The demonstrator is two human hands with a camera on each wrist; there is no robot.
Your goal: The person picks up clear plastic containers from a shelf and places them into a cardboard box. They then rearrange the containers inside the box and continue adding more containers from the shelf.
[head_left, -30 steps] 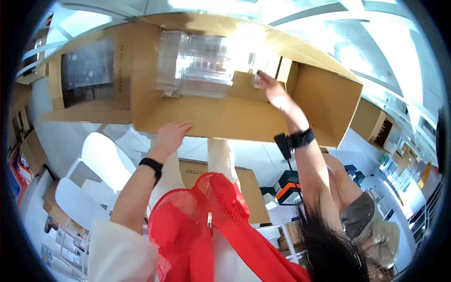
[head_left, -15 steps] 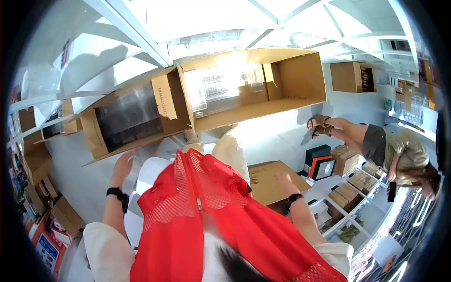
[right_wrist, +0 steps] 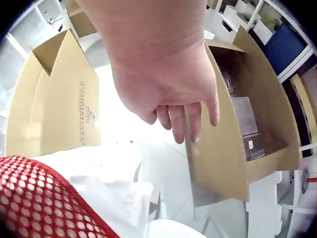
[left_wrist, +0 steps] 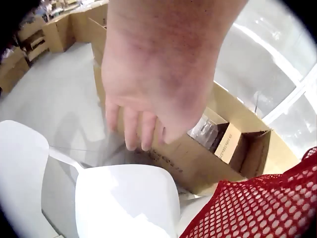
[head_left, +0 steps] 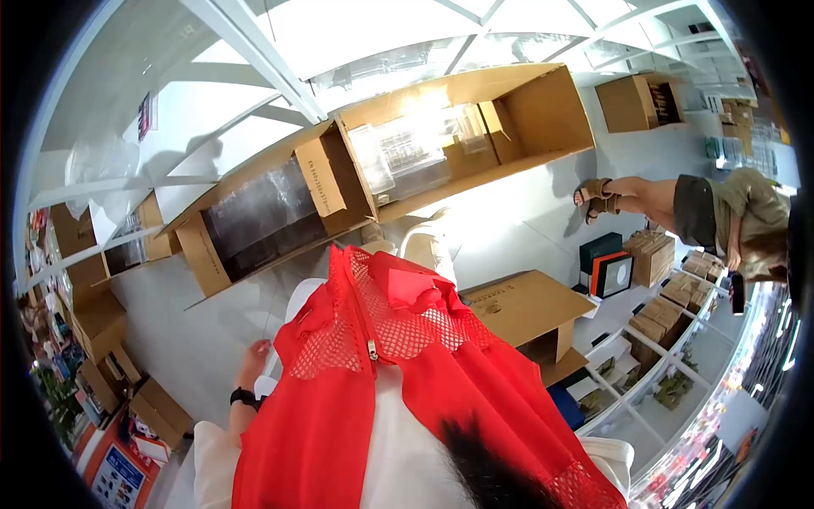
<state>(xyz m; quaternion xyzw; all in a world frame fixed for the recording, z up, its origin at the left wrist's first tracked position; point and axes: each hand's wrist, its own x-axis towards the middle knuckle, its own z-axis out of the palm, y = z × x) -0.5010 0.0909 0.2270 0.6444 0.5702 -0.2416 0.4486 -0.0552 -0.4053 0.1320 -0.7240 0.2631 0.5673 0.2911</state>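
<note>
My left hand (left_wrist: 151,94) hangs with loose, slightly bent fingers and nothing in them, near a white chair (left_wrist: 126,198); the head view shows this hand (head_left: 252,363) low at left. My right hand (right_wrist: 168,87) also hangs loose with nothing in it; its fingers overlap the side of an open cardboard box (right_wrist: 213,153) holding clear plastic cases (right_wrist: 245,116). That hand is hidden in the head view. Ahead stand two open cartons: one (head_left: 551,114) with clear plastic containers (head_left: 398,157), the other (head_left: 203,254) with plastic-wrapped contents (head_left: 263,220).
White frames and glass panels (head_left: 254,51) rise behind the cartons. At right, another person (head_left: 721,212) stands bent by a shelf (head_left: 653,339) with brown packages. A dark boxed item with an orange edge (head_left: 606,263) stands on the floor. More cardboard boxes (head_left: 157,411) lie at left.
Both hands have left the large carton; the left dropped down to the side, the right swung back and down out of the head view. The body has stepped back and turned.
</note>
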